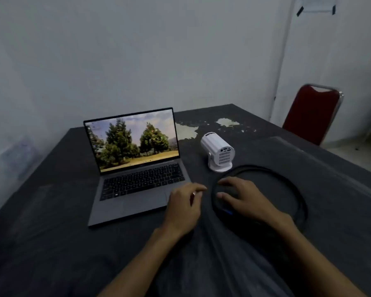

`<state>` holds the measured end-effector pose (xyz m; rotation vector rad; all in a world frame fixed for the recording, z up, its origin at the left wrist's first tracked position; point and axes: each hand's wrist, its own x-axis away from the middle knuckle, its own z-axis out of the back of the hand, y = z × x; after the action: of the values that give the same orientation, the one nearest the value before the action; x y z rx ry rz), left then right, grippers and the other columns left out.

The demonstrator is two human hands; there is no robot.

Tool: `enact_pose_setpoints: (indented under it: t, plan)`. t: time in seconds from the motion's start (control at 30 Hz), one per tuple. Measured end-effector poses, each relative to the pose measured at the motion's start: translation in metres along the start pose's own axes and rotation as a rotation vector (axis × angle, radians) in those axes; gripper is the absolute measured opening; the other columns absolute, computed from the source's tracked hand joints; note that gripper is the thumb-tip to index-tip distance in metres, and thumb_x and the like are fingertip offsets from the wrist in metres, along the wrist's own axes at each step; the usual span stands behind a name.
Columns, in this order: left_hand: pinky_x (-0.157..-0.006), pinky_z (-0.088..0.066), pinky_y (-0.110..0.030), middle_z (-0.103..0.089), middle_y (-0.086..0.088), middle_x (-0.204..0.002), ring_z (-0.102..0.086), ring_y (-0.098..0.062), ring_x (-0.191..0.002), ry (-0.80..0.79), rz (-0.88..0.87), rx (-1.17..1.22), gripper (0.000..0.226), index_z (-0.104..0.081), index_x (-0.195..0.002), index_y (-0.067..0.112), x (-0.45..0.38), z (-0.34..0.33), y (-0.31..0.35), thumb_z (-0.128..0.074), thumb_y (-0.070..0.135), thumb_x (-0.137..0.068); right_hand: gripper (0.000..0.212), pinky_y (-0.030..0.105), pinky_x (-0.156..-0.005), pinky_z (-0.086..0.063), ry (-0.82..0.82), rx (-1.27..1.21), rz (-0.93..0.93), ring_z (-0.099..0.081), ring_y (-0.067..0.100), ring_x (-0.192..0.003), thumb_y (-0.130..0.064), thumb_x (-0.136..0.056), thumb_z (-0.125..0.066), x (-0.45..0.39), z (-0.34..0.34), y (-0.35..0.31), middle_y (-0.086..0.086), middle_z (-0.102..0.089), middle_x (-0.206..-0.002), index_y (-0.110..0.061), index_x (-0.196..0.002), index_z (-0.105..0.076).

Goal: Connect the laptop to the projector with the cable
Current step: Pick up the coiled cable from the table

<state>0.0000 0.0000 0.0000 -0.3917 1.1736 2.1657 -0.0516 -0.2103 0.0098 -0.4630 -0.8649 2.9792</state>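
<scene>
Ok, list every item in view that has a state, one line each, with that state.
laptop: lid open, screen lit with a tree picture, nothing plugged in on the visible side.
projector: upright on its stand, rear ports empty.
cable: coiled flat on the table, unconnected.
left hand: empty, by the laptop's corner.
right hand: open, resting on the coil.
chair: unoccupied.

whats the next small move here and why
Probably close the right hand on the coiled cable and lift out one plug end. The cable lies looped on the table, joined to neither the open laptop nor the projector, whose ports face the person. The left hand hovers empty.
</scene>
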Motion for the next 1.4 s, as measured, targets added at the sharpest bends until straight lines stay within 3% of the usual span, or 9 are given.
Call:
enact_pose_setpoints:
  t: [0.17, 0.37, 0.6, 0.73, 0.83, 1.07, 1.17, 1.23, 1.4]
  plan:
    - [-0.083, -0.055, -0.030, -0.073, 0.012, -0.103, -0.066, -0.002, -0.091, -0.204, -0.055, 0.008, 0.019, -0.078, -0.108, 0.024, 0.010, -0.033, -0.002, -0.067, 0.025, -0.092, 0.036, 0.032, -0.097, -0.051, 0.019, 0.068, -0.024, -0.071, 0.022, -0.111, -0.030, -0.091, -0.074, 0.003, -0.003, 0.023, 0.003, -0.077, -0.119, -0.012, -0.122, -0.075]
    - [-0.085, -0.048, -0.021, -0.055, 0.028, -0.129, -0.055, 0.003, -0.107, -0.401, -0.161, -0.189, 0.039, -0.061, -0.130, 0.047, 0.014, -0.032, -0.007, -0.057, 0.057, -0.093, 0.046, 0.049, -0.099, -0.041, 0.441, 0.327, -0.389, -0.057, 0.039, -0.123, -0.034, -0.090, -0.073, 0.004, 0.021, 0.061, 0.015, -0.068, -0.132, -0.011, -0.130, -0.069]
    - [-0.083, -0.052, -0.029, -0.054, 0.026, -0.124, -0.055, 0.001, -0.106, -0.371, -0.192, -0.185, 0.031, -0.061, -0.118, 0.044, 0.013, -0.032, -0.001, -0.057, 0.059, -0.092, 0.052, 0.053, -0.103, -0.034, 0.224, 0.543, -0.756, -0.051, 0.043, -0.125, -0.036, -0.099, -0.059, 0.014, 0.035, 0.096, 0.024, -0.058, -0.138, -0.012, -0.145, -0.056]
    - [-0.082, -0.050, -0.027, -0.056, 0.026, -0.118, -0.054, 0.002, -0.103, -0.393, -0.185, -0.144, 0.028, -0.062, -0.110, 0.041, 0.012, -0.027, 0.000, -0.063, 0.057, -0.087, 0.022, 0.047, -0.084, -0.046, 0.271, 0.469, -0.700, -0.062, 0.040, -0.090, -0.015, -0.094, -0.053, 0.014, 0.038, 0.099, 0.021, -0.067, -0.101, -0.004, -0.104, -0.069]
    - [-0.079, -0.046, -0.021, -0.058, 0.026, -0.112, -0.051, 0.007, -0.095, -0.416, -0.171, -0.103, 0.027, -0.063, -0.104, 0.039, 0.009, -0.024, 0.000, -0.068, 0.055, -0.084, 0.023, 0.041, -0.070, -0.048, 0.327, 0.300, -0.648, -0.058, 0.031, -0.073, -0.014, -0.090, -0.052, 0.017, 0.040, 0.101, 0.013, -0.062, -0.088, -0.005, -0.104, -0.069]
    - [-0.073, -0.040, -0.015, -0.062, 0.018, -0.097, -0.047, 0.012, -0.078, -0.406, -0.183, -0.011, 0.022, -0.065, -0.096, 0.032, 0.012, -0.019, 0.001, -0.073, 0.047, -0.082, 0.018, 0.030, -0.071, -0.048, 0.573, 0.029, -0.440, -0.064, 0.011, -0.078, -0.029, -0.104, -0.059, 0.015, 0.046, 0.093, -0.006, -0.066, -0.086, -0.013, -0.107, -0.068]
    - [-0.070, -0.042, -0.015, -0.063, 0.014, -0.093, -0.054, 0.003, -0.076, -0.388, -0.149, 0.133, 0.018, -0.069, -0.093, 0.028, 0.012, -0.017, 0.003, -0.079, 0.039, -0.082, 0.015, 0.014, -0.072, -0.042, 0.661, -0.071, -0.365, -0.062, -0.012, -0.083, -0.026, -0.105, -0.058, 0.016, 0.051, 0.083, -0.020, -0.062, -0.089, -0.017, -0.108, -0.070]
    - [-0.068, -0.045, -0.018, -0.066, 0.013, -0.091, -0.059, -0.007, -0.074, -0.296, -0.075, 0.278, 0.018, -0.074, -0.092, 0.027, 0.010, -0.015, 0.004, -0.085, 0.032, -0.078, 0.018, 0.014, -0.075, -0.043, 0.712, -0.125, -0.305, -0.061, -0.018, -0.086, -0.022, -0.105, -0.058, 0.016, 0.053, 0.078, -0.011, -0.066, -0.092, -0.013, -0.112, -0.072]
    - [-0.070, -0.053, -0.030, -0.069, 0.007, -0.089, -0.062, -0.018, -0.076, -0.040, 0.172, 0.570, 0.030, -0.079, -0.100, 0.030, 0.003, -0.008, 0.006, -0.087, 0.019, -0.074, 0.021, 0.035, -0.067, -0.054, 0.823, -0.335, -0.258, -0.063, 0.015, -0.075, -0.028, -0.106, -0.058, 0.012, 0.052, 0.067, -0.003, -0.070, -0.089, -0.016, -0.114, -0.074]
